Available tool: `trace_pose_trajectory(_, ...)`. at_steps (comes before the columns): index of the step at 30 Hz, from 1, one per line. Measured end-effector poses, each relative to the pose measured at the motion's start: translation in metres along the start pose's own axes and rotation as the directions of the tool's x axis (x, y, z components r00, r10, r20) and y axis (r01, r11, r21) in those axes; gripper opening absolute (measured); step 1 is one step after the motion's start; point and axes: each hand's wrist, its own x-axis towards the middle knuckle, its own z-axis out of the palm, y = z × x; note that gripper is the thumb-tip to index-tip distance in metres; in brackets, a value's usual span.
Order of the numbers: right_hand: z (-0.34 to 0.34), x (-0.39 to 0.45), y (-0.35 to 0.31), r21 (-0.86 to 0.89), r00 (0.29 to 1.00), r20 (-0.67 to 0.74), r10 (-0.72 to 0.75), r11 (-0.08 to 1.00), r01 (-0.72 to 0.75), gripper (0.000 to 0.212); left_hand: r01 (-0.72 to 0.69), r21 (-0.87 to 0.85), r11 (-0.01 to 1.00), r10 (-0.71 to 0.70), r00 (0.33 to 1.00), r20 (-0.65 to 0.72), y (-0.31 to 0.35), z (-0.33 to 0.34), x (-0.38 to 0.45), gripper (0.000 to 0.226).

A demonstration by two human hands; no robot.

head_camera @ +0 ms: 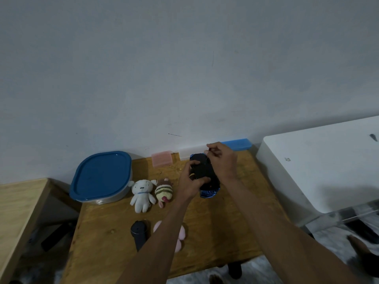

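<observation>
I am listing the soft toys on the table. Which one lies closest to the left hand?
The striped toy, beige with brown bands, beside the left hand. The white toy lies further left; the pink toy nearer the person.

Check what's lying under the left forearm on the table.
A pink plush toy lies on the wooden table under the left forearm. One lobe shows on each side of the arm. The arm covers its middle, so what kind of toy it is cannot be told.

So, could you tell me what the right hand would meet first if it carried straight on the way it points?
Probably the white strip at the foot of the wall, just beyond the right hand and the black object it pinches; depth is unclear.
</observation>
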Motion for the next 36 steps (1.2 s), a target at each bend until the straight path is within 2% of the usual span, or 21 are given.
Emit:
trace_pose_trajectory(3, -0.0005, -0.0006, -0.002, 0.004, 1.0, -0.015, 0.006, 1.0, -0.006, 0.024, 0.0, -0.001, 1.0, 0.0, 1.0, 0.0, 0.0015, 0.0009, -0.0001, 0.056)
trace_pose_trajectory(7, -0.0004, -0.0009, -0.0044, -0.003, 1.0, -0.015, -0.024, 1.0, 0.024, 0.015, 0.001, -0.006, 1.0, -0.001, 1.0, 0.004, 0.0027, 0.0018, -0.0011, 0.056)
trace_pose_trajectory(15, -0.0028, -0.0011, -0.0054, -0.062, 0.996, -0.036, -0.076, 0.995, 0.073, 0.011, 0.017, -0.015, 1.0, -0.018, 1.0, -0.004, 0.0041, 0.0023, -0.0004, 0.055)
trace_pose_trajectory(26, -0.0056, -0.0018, -0.0063, -0.017, 0.997, 0.002, -0.08, 0.997, 0.08, 0.023, 0.014, 0.0, 1.0, -0.014, 1.0, 0.002, 0.0068, 0.0033, -0.0018, 0.055)
trace_pose_trajectory(32, -0.0045, -0.0055, -0.0056, -0.028, 0.999, 0.019, -0.035, 0.999, 0.035, 0.03, 0.037, 0.007, 0.999, -0.038, 0.999, 0.015, 0.0065, 0.0038, -0.0033, 0.053)
trace_pose_trajectory(36, -0.0047, -0.0058, -0.0044, -0.037, 0.998, 0.026, -0.061, 0.997, 0.062, 0.02, 0.038, 0.015, 0.999, -0.038, 0.999, 0.017, 0.0087, 0.005, -0.0037, 0.053)
